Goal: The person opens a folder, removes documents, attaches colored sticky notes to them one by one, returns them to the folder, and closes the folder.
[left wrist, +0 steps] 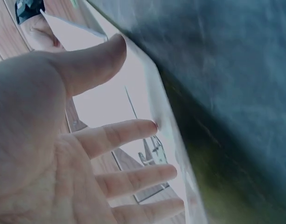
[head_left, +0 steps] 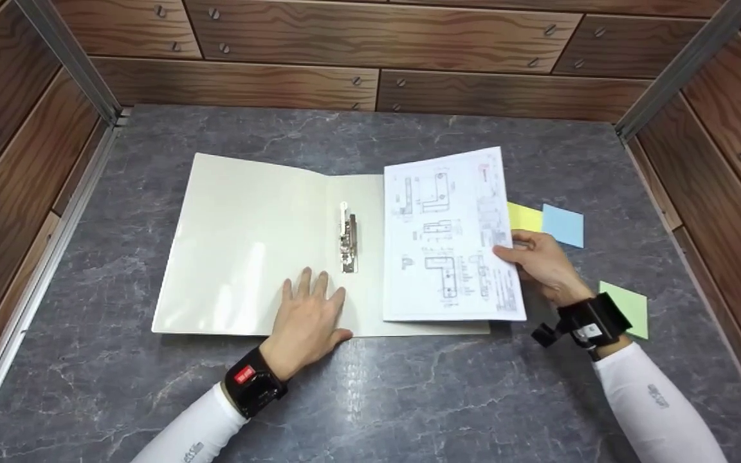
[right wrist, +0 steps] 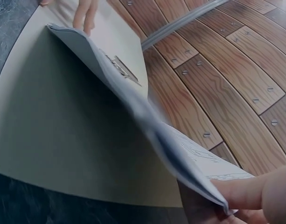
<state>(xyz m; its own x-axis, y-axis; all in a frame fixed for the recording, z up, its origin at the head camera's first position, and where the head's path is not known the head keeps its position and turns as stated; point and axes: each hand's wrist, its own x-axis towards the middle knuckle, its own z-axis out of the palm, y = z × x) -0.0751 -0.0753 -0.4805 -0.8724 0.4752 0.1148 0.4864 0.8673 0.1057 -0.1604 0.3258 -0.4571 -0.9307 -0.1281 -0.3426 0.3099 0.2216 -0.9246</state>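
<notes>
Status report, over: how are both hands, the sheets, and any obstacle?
Left hand spread on open folder. Right hand pinches drawing sheets, held edge lifted. Nothing visible between sheets and metal clip.

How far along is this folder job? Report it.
Done: the folder lies open, its metal clasp exposed. In hand: the right hand pinches the drawing sheets, lifted beside the clasp; the left hand is spread at the folder's near edge. Likely remaining: fastening the sheets, not yet on the clasp.
</notes>
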